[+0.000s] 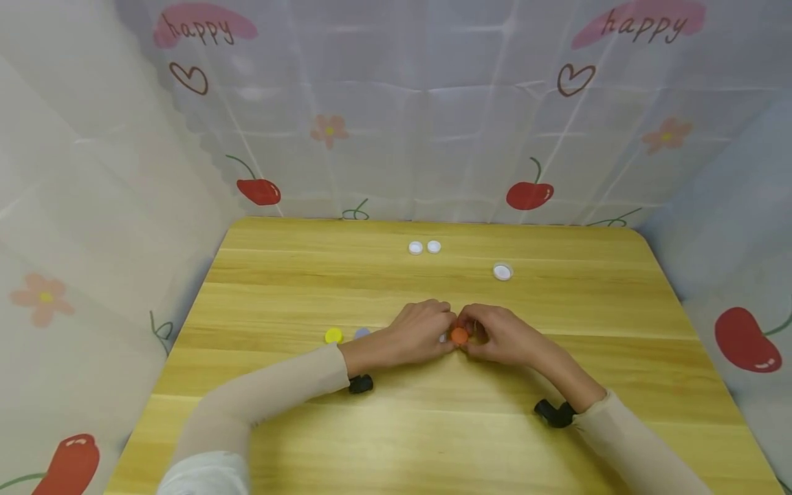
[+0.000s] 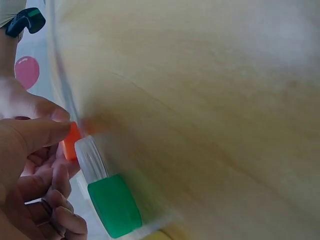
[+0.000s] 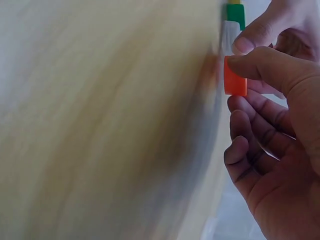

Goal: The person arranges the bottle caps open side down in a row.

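An orange bottle cap (image 1: pixel 459 336) stands between both hands over the table. My right hand (image 1: pixel 504 335) pinches it, with thumb and index finger at opposite sides. From the other side, the thumb and fingertips of my left hand (image 1: pixel 421 331) close in on the same cap (image 3: pixel 235 76). Beside it is a clear whitish cap (image 2: pixel 91 159), followed by a green cap (image 2: pixel 115 206); the head view hides the green one behind the left hand. Further left in this row are a bluish-grey cap (image 1: pixel 361 333), partly covered by the left hand, and a yellow cap (image 1: pixel 333 335).
Two small white caps (image 1: pixel 416 247) lie side by side near the table's back edge. A larger white cap with a clear rim (image 1: pixel 503 271) lies to their right. Printed curtains (image 1: pixel 396 130) enclose the wooden table (image 1: pixel 408 433) behind and at both sides.
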`<state>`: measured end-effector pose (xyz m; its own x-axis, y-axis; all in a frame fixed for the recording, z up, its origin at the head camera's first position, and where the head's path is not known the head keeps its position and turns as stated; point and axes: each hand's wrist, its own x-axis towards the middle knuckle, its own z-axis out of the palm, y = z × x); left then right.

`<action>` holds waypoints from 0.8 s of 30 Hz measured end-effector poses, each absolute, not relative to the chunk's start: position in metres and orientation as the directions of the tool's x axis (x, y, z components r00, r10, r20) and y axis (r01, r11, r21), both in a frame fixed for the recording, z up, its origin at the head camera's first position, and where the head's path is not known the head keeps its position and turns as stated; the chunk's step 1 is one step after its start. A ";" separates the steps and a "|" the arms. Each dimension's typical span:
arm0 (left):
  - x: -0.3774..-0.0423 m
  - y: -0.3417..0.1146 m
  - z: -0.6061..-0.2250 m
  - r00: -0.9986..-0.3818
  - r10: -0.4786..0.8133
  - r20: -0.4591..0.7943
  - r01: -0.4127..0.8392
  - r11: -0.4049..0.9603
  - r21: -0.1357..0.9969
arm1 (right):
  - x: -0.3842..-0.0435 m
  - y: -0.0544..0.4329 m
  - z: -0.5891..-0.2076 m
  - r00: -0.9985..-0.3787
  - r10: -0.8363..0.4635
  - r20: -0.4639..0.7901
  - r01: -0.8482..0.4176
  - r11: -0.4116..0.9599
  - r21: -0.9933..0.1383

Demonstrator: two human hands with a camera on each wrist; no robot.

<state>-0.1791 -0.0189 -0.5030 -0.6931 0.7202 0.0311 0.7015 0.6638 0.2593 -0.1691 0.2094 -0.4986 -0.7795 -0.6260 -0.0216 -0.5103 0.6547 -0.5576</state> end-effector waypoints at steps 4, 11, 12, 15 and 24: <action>-0.181 -0.016 -0.505 -0.691 0.722 0.020 0.707 0.671 0.223 | -0.170 0.212 -0.503 -0.773 -0.634 -0.025 -0.506 0.640 -0.578; -0.182 -0.014 -0.508 -0.694 0.720 0.008 0.702 0.674 0.230 | -0.170 0.214 -0.507 -0.777 -0.628 -0.033 -0.486 0.633 -0.603; -0.182 -0.014 -0.507 -0.692 0.722 0.001 0.702 0.673 0.236 | -0.169 0.216 -0.507 -0.780 -0.624 -0.039 -0.481 0.638 -0.601; -0.185 -0.016 -0.503 -0.691 0.722 -0.034 0.690 0.672 0.268 | -0.169 0.221 -0.505 -0.793 -0.607 -0.057 -0.459 0.656 -0.599; -0.225 0.001 -0.482 -0.715 0.697 -0.060 0.581 0.639 0.504 | -0.185 0.251 -0.491 -0.862 -0.506 -0.009 -0.430 0.743 -0.513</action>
